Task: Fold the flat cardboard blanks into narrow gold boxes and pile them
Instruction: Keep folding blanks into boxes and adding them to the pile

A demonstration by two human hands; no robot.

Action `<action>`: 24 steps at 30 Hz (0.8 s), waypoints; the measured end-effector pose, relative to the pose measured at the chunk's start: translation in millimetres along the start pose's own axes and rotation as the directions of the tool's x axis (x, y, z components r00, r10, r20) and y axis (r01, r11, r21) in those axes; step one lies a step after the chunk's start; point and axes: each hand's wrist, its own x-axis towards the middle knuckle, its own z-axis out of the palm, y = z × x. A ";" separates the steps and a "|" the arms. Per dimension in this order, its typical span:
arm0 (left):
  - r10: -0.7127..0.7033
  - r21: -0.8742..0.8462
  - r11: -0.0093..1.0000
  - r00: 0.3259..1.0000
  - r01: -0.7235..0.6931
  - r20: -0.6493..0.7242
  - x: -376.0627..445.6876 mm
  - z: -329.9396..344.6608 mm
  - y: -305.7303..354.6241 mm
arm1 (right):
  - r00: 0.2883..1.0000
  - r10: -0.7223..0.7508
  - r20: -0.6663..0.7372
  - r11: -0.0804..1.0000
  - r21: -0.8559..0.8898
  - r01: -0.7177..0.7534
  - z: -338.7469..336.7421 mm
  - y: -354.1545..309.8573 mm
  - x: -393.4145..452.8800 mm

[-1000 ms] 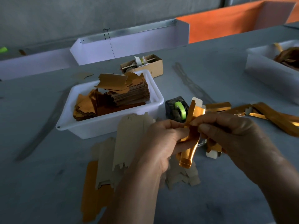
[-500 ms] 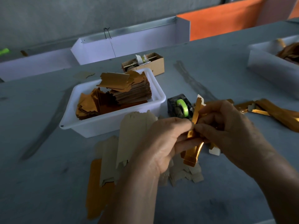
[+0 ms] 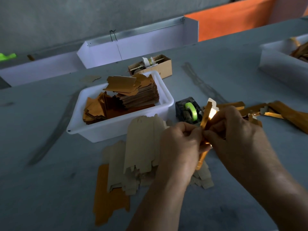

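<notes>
Your left hand (image 3: 179,144) and right hand (image 3: 233,132) both pinch a narrow gold box (image 3: 205,120), fingers clamped on its middle. You hold it upright above the grey desk (image 3: 50,189), over loose flat blanks (image 3: 141,147).

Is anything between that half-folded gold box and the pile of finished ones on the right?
Nothing visible does. Both hands, left hand and right hand, pinch the gold box, and the pile lies just beyond it.

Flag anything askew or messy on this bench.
Flat blanks lie fanned unevenly in front of the white tub; folded gold boxes sprawl at angles, not a neat pile. No damage shows.
</notes>
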 end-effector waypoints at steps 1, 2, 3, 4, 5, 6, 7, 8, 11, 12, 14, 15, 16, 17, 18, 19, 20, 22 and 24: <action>0.024 0.013 1.000 1.000 -0.023 -0.018 -1.1 1.7 -0.9 | 1.000 0.019 0.004 1.000 -0.014 -0.019 0.4 -1.4 0.0; 0.043 0.032 0.999 0.999 -0.042 -0.032 -2.1 2.9 -1.9 | 0.999 0.036 0.012 0.999 -0.035 -0.036 0.8 -2.4 -0.2; 0.056 0.051 0.997 0.998 -0.054 -0.041 -3.4 4.1 -3.0 | 0.998 0.049 0.024 0.997 -0.059 -0.048 1.1 -3.3 -0.4; 0.066 0.069 0.996 0.997 -0.063 -0.048 -4.3 5.0 -4.2 | 0.998 0.057 0.034 0.995 -0.083 -0.054 1.0 -4.0 -0.6; 0.075 0.082 0.994 0.996 -0.071 -0.053 -5.2 4.7 -5.1 | 0.998 0.061 0.033 0.991 -0.118 -0.056 0.0 -4.4 -0.8; 0.081 0.088 0.993 0.995 -0.076 -0.060 -5.6 3.2 -5.9 | 0.998 0.064 0.018 0.984 -0.166 -0.060 -1.3 -3.9 -0.7; 0.083 0.089 0.993 0.994 -0.077 -0.070 -5.7 0.5 -5.9 | 0.997 0.071 0.002 0.974 -0.215 -0.069 -3.2 -3.2 -1.0; 0.083 0.094 0.993 0.994 -0.076 -0.077 -5.1 -2.7 -5.2 | 0.996 0.084 -0.006 0.972 -0.221 -0.083 -5.5 -2.5 -0.5; 0.064 0.102 0.993 0.996 -0.057 -0.062 -5.6 -8.5 -1.2 | 0.985 0.145 0.090 0.986 0.070 -0.151 -9.0 -0.4 1.9; 0.048 0.087 0.995 0.998 -0.044 -0.051 -6.6 -8.6 1.1 | 0.976 0.162 0.149 0.962 0.198 -0.189 -8.3 0.0 1.8; 0.024 0.079 0.997 0.999 -0.022 -0.030 -9.5 -8.3 6.5 | 0.956 0.176 0.233 0.886 0.385 -0.257 -3.4 2.4 0.4; 0.034 0.113 0.993 0.999 -0.031 -0.018 -10.7 -8.8 9.0 | 0.956 0.178 0.232 0.855 0.444 -0.267 -0.9 4.1 0.1; 0.060 0.179 0.982 0.998 -0.059 0.002 -11.1 -9.2 10.8 | 0.956 0.188 0.223 0.821 0.499 -0.278 1.0 5.5 0.2; 0.086 0.272 0.958 0.996 -0.090 0.027 -12.0 -9.4 13.2 | 0.954 0.204 0.218 0.783 0.549 -0.293 3.1 7.7 0.5; 0.109 0.387 0.914 0.993 -0.120 0.050 -11.7 -9.5 14.5 | 0.947 0.227 0.225 0.739 0.594 -0.318 4.2 10.4 2.1; 0.132 0.498 0.855 0.989 -0.144 0.061 -11.9 -9.8 15.2 | 0.939 0.251 0.235 0.707 0.618 -0.344 4.8 13.7 4.5; 0.170 0.577 0.799 0.984 -0.167 0.051 -11.7 -11.7 16.0 | 0.932 0.274 0.236 0.685 0.632 -0.361 4.5 14.7 7.2; 0.290 0.685 0.709 0.955 -0.170 -0.063 -9.1 -26.6 22.8 | 0.932 0.322 0.168 0.717 0.600 -0.356 4.6 25.5 14.6; 0.382 0.779 0.620 0.903 -0.092 -0.197 -5.2 -56.9 29.3 | 0.936 0.351 0.028 0.828 0.457 -0.324 4.4 44.6 24.0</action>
